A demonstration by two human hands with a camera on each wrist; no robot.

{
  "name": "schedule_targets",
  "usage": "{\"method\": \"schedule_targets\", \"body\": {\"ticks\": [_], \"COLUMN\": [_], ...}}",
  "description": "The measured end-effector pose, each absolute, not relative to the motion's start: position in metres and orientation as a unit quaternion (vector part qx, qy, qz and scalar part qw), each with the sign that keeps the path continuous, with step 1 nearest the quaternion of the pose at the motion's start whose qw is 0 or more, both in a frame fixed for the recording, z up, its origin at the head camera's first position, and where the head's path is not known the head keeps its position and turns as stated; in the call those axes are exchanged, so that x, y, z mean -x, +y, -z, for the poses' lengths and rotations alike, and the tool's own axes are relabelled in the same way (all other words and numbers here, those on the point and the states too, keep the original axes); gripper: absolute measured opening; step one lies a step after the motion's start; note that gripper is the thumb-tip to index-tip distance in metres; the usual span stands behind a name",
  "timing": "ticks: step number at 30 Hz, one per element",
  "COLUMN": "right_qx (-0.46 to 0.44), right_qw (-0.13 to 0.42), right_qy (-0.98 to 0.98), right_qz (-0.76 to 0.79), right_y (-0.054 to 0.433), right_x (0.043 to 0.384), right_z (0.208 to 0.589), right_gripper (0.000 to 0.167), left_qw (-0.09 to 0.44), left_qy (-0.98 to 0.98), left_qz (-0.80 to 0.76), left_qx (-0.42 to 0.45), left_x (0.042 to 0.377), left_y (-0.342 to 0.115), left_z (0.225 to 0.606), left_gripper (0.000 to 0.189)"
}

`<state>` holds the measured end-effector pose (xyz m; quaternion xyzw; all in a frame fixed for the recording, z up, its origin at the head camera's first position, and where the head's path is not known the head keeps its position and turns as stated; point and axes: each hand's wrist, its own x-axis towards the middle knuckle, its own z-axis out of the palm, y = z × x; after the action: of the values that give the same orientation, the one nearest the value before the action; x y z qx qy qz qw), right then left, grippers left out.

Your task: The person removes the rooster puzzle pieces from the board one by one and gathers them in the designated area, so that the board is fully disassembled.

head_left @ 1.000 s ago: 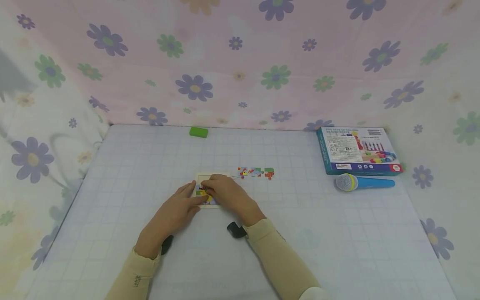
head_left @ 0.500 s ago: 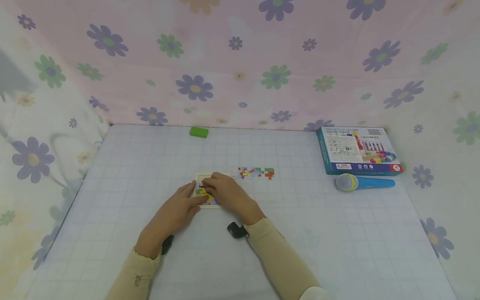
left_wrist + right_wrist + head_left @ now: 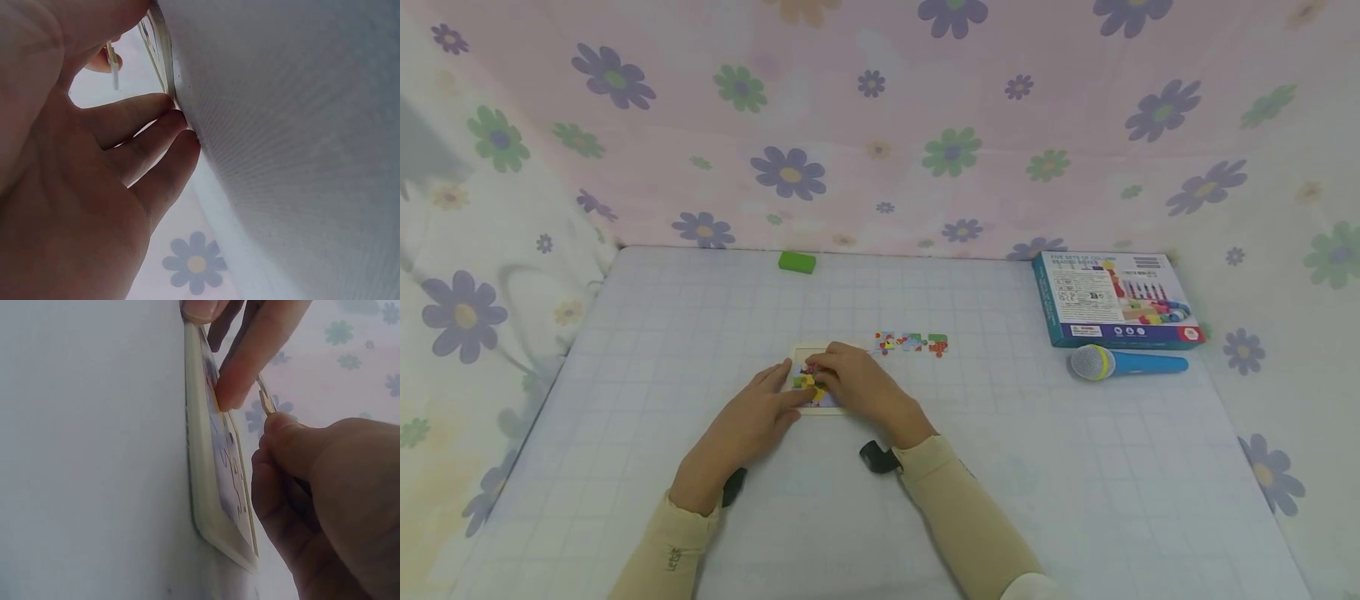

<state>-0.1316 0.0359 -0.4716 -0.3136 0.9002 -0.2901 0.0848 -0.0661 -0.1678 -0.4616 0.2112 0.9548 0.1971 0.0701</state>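
A small jigsaw puzzle tray (image 3: 811,411) with a pale wooden rim lies flat on the table, its lower part showing a coloured picture. My left hand (image 3: 737,433) steadies it, fingers extended: one presses on the picture, others touch the table by the tray's edge in the left wrist view. Above the tray, my right hand (image 3: 868,387) pinches a thin wooden puzzle piece (image 3: 267,402) between thumb and fingers, tilted and apart from the tray rim (image 3: 199,469) in the right wrist view. The piece's printed face is mostly hidden by the fingers.
Several loose puzzle pieces, one of them a green and red piece (image 3: 938,344), lie in a row right of the tray. A green block (image 3: 797,262) sits at the back edge. Far right are a boxed toy set (image 3: 1120,300) and a blue toy microphone (image 3: 1138,364).
My right hand has shifted slightly to the right over the tray, still pinching the piece. The left hand stays in place on the tray.
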Motion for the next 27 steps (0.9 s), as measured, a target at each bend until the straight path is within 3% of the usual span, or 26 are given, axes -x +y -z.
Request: {"method": "schedule_targets", "body": {"ticks": [10, 27], "right_qx": [0.259, 0.168], "right_qw": [0.106, 0.096], "right_qy": [0.907, 0.917], "right_qz": [0.316, 0.35], "right_y": [0.059, 0.11], "right_x": [0.129, 0.126], "right_z": [0.471, 0.472], "right_gripper": [0.031, 0.032], "left_qw": [0.091, 0.102], "left_qy": [0.956, 0.956], "left_qz": [-0.2, -0.204], "left_qx": [-0.195, -0.183], "left_x": [0.066, 0.066], "left_y": [-0.167, -0.166], "left_z": [0.461, 0.463], "left_gripper": [0.037, 0.038]}}
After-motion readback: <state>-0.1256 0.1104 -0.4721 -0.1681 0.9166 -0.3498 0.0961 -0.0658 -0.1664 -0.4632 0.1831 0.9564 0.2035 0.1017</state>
